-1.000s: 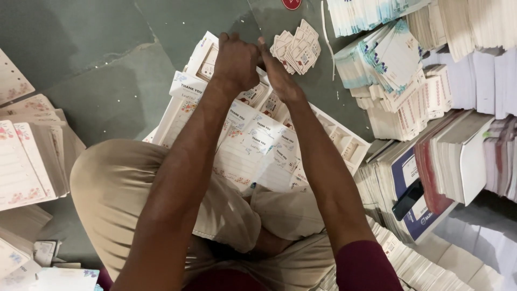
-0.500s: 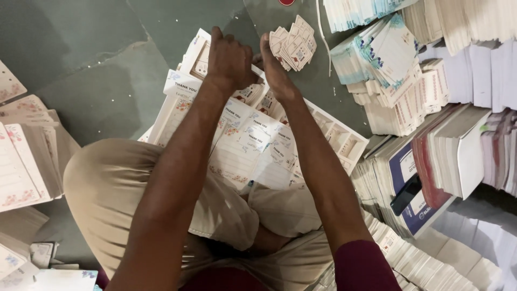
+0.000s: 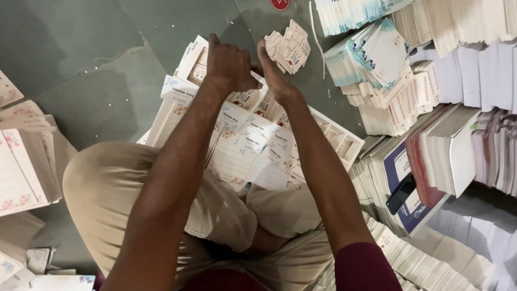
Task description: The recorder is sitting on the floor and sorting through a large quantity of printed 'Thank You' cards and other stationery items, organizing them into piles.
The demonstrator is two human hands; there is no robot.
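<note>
I sit cross-legged on a grey-green floor with both arms stretched forward. My left hand (image 3: 229,67) is closed in a fist over the far end of a spread of white printed card sheets (image 3: 245,145) lying across my lap. My right hand (image 3: 273,73) is pressed close beside it, fingers pinched together with the left hand's. What they pinch between them is hidden, apparently a small card piece. Just beyond my right hand lies a loose pile of small cut cards (image 3: 289,47) on the floor.
Tall stacks of printed cards and paper (image 3: 388,70) crowd the right side, with books and a dark phone-like object (image 3: 401,193) on them. More floral card stacks (image 3: 24,161) sit at the left. Bare floor (image 3: 81,64) lies at upper left.
Both hands have stayed together at the far end of the sheets, shifting only slightly. The camera view has tilted a little, so the small card pile appears a bit higher.
</note>
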